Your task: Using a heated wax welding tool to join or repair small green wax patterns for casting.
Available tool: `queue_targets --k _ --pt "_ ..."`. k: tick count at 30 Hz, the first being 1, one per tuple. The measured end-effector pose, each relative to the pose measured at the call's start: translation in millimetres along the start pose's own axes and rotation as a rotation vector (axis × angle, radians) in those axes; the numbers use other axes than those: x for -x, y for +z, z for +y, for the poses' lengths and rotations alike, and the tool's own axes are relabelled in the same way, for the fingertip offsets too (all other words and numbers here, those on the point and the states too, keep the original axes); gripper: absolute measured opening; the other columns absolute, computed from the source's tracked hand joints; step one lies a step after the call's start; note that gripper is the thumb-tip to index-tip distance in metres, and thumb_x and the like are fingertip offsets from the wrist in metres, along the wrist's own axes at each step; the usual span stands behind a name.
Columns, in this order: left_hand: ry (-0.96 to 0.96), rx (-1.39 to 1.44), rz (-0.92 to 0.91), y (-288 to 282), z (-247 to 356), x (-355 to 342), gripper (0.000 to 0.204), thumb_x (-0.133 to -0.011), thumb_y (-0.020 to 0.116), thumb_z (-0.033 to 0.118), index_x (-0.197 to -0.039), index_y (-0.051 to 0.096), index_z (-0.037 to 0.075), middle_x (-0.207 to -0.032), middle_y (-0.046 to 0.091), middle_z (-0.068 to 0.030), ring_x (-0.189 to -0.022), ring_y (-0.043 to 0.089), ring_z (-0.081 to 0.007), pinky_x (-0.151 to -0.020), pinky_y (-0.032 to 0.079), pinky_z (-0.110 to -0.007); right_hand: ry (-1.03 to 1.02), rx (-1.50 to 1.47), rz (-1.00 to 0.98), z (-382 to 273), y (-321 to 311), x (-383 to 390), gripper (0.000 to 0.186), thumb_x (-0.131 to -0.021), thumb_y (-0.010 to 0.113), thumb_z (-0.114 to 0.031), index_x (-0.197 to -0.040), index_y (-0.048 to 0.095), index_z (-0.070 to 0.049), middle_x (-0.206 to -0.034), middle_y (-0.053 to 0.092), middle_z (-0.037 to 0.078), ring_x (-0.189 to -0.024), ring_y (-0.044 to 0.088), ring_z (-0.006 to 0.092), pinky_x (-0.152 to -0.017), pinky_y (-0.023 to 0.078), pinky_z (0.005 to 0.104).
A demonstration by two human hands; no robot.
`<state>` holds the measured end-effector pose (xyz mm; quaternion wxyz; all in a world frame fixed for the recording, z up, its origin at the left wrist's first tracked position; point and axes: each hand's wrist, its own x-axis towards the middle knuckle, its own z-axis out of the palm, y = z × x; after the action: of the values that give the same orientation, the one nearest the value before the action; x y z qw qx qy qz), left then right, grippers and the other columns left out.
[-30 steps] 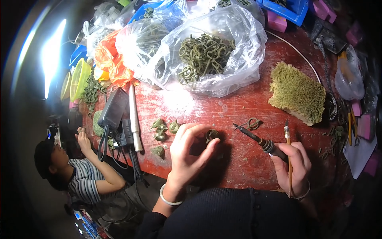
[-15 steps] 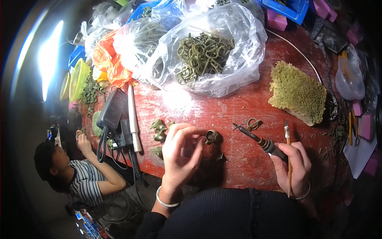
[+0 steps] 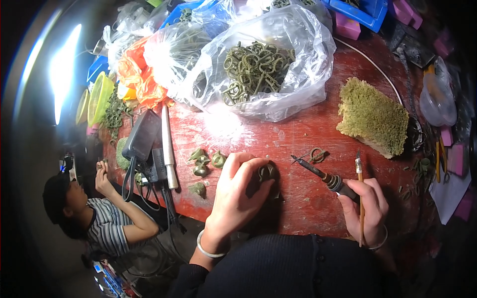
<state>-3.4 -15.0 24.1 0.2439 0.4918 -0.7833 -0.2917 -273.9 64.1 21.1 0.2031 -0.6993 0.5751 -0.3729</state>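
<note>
My left hand (image 3: 241,192) is curled over a dark green ring (image 3: 266,172), its fingers and thumb closed round it just above the red table (image 3: 308,203). Part of that ring hides behind the fingers. In my right hand (image 3: 366,211) is a soldering iron (image 3: 325,177), its thin tip pointing up and left. The same hand also holds a slim wooden-handled tool (image 3: 361,198) with a metal collar, standing nearly upright between the fingers. Close to the iron's tip lies a small green ring piece (image 3: 318,155). Several green pieces (image 3: 200,166) rest left of my left hand.
A clear plastic bag (image 3: 310,74) of green rings stands at the back. Right of it lies a rough greenish sponge-like block (image 3: 372,116). A tapered rod (image 3: 168,149) and black power adapter (image 3: 141,134) are on the left. A co-worker (image 3: 114,218) sits at far left.
My left hand has moved slightly right and turned over, its back now covering more of the ring. A green piece behind it has come into view. My right hand stays nearly still.
</note>
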Motion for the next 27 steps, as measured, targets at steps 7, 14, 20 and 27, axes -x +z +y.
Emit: queue_targets --k 7,14,20,27 --pt "0.016 0.010 0.063 -12 15 -2 0.042 -0.071 0.086 0.003 -0.109 0.070 0.004 -0.102 0.061 -0.0110 -0.092 0.060 -0.0274 -0.078 0.051 -0.037 -0.004 -0.013 0.010 2 2 1 0.036 -0.081 0.080 -0.002 -0.113 0.064 0.004 -0.092 0.060 0.017 -0.072 0.065 0.0302 -0.059 0.053 0.0363" --pt "0.062 -0.083 -0.014 3 6 0 0.045 -0.071 0.086 0.007 -0.113 0.070 0.007 -0.112 0.059 -0.0109 -0.103 0.054 -0.0300 -0.089 0.046 -0.041 -0.008 -0.004 0.002 1 -1 0 0.036 -0.082 0.080 -0.002 -0.113 0.064 0.005 -0.092 0.061 0.017 -0.072 0.066 0.0298 -0.060 0.054 0.0361" --pt "0.028 -0.143 0.049 -2 6 -4 0.051 -0.072 0.085 0.003 -0.119 0.068 0.005 -0.110 0.059 -0.0127 -0.099 0.059 -0.0279 -0.082 0.053 -0.037 -0.008 0.004 -0.008 2 -1 -1 0.036 -0.081 0.080 -0.002 -0.114 0.064 0.004 -0.093 0.061 0.017 -0.072 0.066 0.0302 -0.060 0.054 0.0358" --pt "-0.040 -0.087 -0.005 -9 2 4 0.038 -0.078 0.080 -0.001 -0.114 0.067 0.003 -0.106 0.059 -0.0119 -0.084 0.063 -0.0247 -0.074 0.053 -0.035 -0.014 0.004 -0.003 2 0 0 0.037 -0.082 0.080 -0.002 -0.114 0.064 0.004 -0.092 0.061 0.017 -0.071 0.066 0.0300 -0.060 0.054 0.0359"
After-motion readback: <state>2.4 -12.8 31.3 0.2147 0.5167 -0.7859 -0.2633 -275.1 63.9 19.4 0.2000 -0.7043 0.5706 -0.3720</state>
